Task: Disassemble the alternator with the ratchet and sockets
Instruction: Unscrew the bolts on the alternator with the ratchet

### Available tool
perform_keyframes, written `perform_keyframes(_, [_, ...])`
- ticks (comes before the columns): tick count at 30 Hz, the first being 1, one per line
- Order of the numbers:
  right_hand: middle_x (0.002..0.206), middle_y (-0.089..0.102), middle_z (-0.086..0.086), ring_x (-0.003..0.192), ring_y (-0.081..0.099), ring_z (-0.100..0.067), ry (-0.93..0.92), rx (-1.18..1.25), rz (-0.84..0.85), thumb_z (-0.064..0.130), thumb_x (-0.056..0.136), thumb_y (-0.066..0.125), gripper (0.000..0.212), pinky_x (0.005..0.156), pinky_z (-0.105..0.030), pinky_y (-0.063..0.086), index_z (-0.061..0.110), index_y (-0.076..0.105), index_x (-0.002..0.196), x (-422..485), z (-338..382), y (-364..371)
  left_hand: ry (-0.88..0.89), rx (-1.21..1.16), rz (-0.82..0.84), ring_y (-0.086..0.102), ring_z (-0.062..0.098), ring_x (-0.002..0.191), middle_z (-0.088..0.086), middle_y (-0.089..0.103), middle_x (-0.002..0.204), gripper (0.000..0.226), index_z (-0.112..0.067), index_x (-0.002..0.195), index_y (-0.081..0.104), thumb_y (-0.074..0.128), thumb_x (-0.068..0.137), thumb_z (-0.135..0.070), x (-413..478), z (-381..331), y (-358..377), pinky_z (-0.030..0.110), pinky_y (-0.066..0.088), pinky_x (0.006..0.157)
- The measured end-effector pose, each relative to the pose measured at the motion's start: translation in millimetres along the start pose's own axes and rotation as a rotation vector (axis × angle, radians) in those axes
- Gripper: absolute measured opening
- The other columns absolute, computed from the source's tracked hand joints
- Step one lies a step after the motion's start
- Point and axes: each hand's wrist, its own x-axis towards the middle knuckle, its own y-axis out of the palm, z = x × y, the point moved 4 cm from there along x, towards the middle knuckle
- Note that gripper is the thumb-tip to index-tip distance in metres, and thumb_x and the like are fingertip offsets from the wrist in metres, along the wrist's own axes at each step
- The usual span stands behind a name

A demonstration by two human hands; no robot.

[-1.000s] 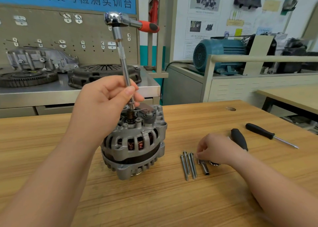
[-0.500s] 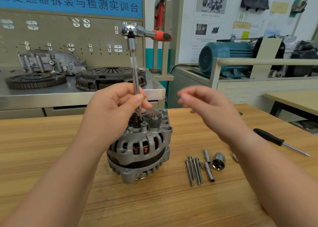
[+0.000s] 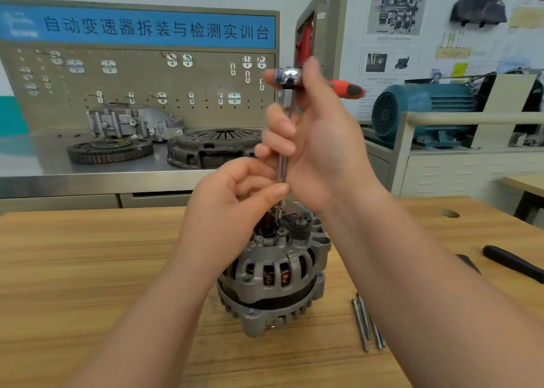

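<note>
ratchet head – mirror chrome; alternator housing – matt cast metal; table – smooth wood grain.

One wide-angle camera, worn on the head, faces forward and down at close range. The grey ribbed metal alternator on the light wooden table occupies frame centre; the chrome, red-handled ratchet rises above it. A grey perforated tool board fills the upper-left background.

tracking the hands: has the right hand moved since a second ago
Yes. The right hand has risen from the bolts on the table to hold the ratchet above the alternator.
</note>
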Motion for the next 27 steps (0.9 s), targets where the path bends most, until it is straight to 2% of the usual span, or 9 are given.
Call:
perform_keyframes(2, [0.047,0.031,0.007,0.038,0.024,-0.006,-0.043,0.094,-0.024,0.050,0.100,0.034,0.041,0.039,-0.018,0.027,0.016,0.050,0.084,0.4,5.5,-3.5,-0.031,-0.050,0.012,0.070,0.007,0.083,-0.010,0.075,0.085,0.030,-0.030,0.092,0.063,0.066,0.065,-0.044,0.4,0.4,-3.2,0.020,0.054,0.077])
perform_keyframes(3, [0.047,0.030,0.007,0.037,0.022,-0.005,-0.072,0.125,-0.048,0.050,0.100,0.034,0.044,0.036,-0.018,0.023,0.016,0.049,0.078,-0.1,9.2,-7.4,-0.039,0.005,0.019,0.068,0.003,0.086,-0.014,0.074,0.089,0.033,-0.032,0.093,0.062,0.063,0.066,-0.051,0.8,0.7,-6.8,0.018,0.054,0.076])
perform_keyframes(5, [0.046,0.029,0.007,0.038,0.018,-0.005,-0.126,0.163,-0.105,0.051,0.101,0.033,0.049,0.035,-0.018,0.017,0.017,0.047,0.068,-3.0,16.7,-17.9,-0.059,0.277,0.070,0.061,-0.009,0.092,-0.023,0.069,0.096,0.036,-0.038,0.096,0.062,0.061,0.068,-0.060,2.5,4.2,-17.8,0.015,0.050,0.075])
perform_keyframes(8, [0.047,0.028,0.007,0.041,0.015,-0.006,-0.194,0.204,-0.187,0.050,0.101,0.034,0.041,0.037,-0.019,0.013,0.019,0.050,0.079,-10.8,24.6,-34.7,-0.156,0.629,0.256,0.050,-0.014,0.097,-0.035,0.053,0.104,0.046,-0.046,0.099,0.057,0.060,0.060,-0.070,3.8,14.4,-34.6,0.015,0.042,0.077])
perform_keyframes(11, [0.048,0.027,0.007,0.041,0.014,-0.006,-0.236,0.212,-0.239,0.049,0.101,0.033,0.037,0.037,-0.019,0.013,0.020,0.049,0.084,-18.0,26.9,-46.5,-0.236,0.618,0.299,0.053,-0.011,0.101,-0.032,0.057,0.105,0.059,-0.046,0.098,0.059,0.059,0.046,-0.076,5.7,20.6,-46.7,0.018,0.046,0.077])
perform_keyframes(16, [0.050,0.025,0.006,0.041,0.014,-0.007,-0.264,0.217,-0.268,0.049,0.101,0.033,0.039,0.038,-0.019,0.011,0.020,0.054,0.085,-27.6,23.7,-59.0,-0.296,0.590,0.273,0.062,-0.009,0.087,-0.029,0.062,0.095,0.066,-0.044,0.096,0.062,0.062,0.040,-0.078,9.4,27.2,-58.8,0.020,0.048,0.070])
perform_keyframes(20, [0.050,0.026,0.006,0.041,0.016,-0.007,-0.252,0.196,-0.265,0.050,0.100,0.032,0.042,0.038,-0.019,0.013,0.020,0.055,0.082,-29.7,20.5,-64.9,-0.307,0.600,0.239,0.064,-0.005,0.080,-0.030,0.065,0.083,0.063,-0.044,0.092,0.063,0.059,0.039,-0.080,10.6,31.3,-64.5,0.024,0.049,0.069])
perform_keyframes(24, [0.050,0.026,0.006,0.041,0.015,-0.007,-0.242,0.197,-0.266,0.050,0.099,0.032,0.043,0.038,-0.019,0.012,0.021,0.056,0.079,-28.7,22.1,-67.3,-0.311,0.561,0.145,0.066,0.004,0.075,-0.026,0.070,0.080,0.059,-0.037,0.087,0.064,0.060,0.042,-0.075,13.9,33.9,-63.6,0.037,0.054,0.077])
perform_keyframes(27, [0.050,0.026,0.006,0.041,0.015,-0.007,-0.247,0.195,-0.257,0.050,0.099,0.032,0.042,0.038,-0.019,0.013,0.021,0.056,0.080,-28.4,23.1,-68.9,-0.296,0.514,0.084,0.069,0.009,0.074,-0.016,0.073,0.077,0.039,-0.033,0.083,0.064,0.068,0.058,-0.062,13.9,37.6,-59.3,0.042,0.057,0.076])
